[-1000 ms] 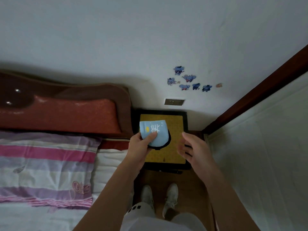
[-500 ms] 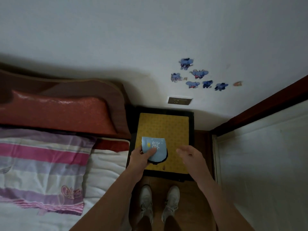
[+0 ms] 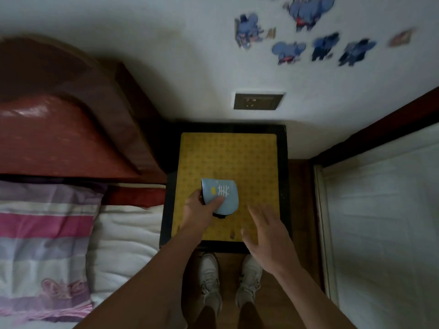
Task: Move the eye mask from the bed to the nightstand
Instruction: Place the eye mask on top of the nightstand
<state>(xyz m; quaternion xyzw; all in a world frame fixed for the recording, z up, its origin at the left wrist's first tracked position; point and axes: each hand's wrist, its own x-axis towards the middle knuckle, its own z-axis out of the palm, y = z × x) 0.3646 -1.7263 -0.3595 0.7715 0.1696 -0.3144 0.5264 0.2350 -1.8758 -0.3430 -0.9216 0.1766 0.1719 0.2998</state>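
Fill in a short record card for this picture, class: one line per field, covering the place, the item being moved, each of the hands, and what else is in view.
place: beside a bed, standing before a nightstand with a yellow patterned top
item: light blue eye mask, folded, over the nightstand top
left hand: grips the eye mask
right hand: open, empty, fingers spread over the nightstand's near right part
bed: striped pillow, red headboard
wall: socket, blue stickers
floor: white shoes
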